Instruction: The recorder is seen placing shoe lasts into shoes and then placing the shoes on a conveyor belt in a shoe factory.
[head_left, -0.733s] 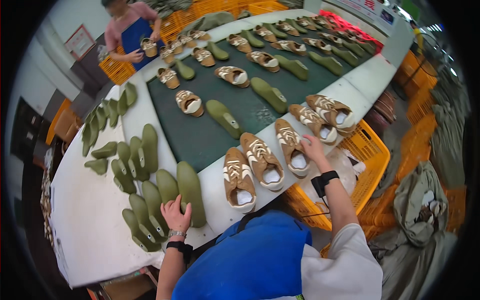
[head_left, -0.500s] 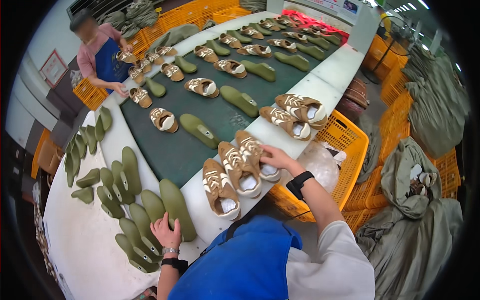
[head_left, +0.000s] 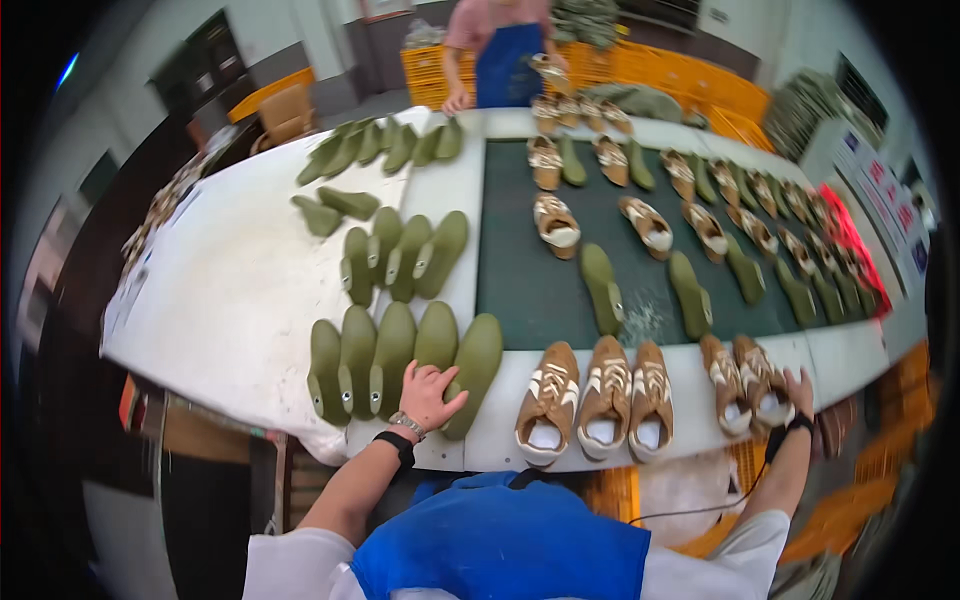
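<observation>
My left hand (head_left: 432, 398) grips the heel end of a green shoe last (head_left: 437, 335) in the near row, thumb apart from the fingers. Another green last (head_left: 478, 365) lies right beside it, touching the thumb side. My right hand (head_left: 799, 394) is at the near right, its fingers curled at the heel of a brown sneaker with white stripes (head_left: 762, 375). That shoe's mate (head_left: 722, 375) lies against its left side. Between my hands, three more brown sneakers (head_left: 605, 400) stand on the white table edge, toes pointing away.
A dark green belt (head_left: 535, 300) carries rows of sneakers and green lasts. More lasts (head_left: 350, 205) lie on the white table (head_left: 220, 270) at left. Across the table stands a person in a blue apron (head_left: 508, 65), holding a shoe. Yellow crates (head_left: 665, 75) line the back.
The view has swung left. My right hand has left the near sneaker group and moved right to the sneaker pair. My left hand stays at the near row of lasts.
</observation>
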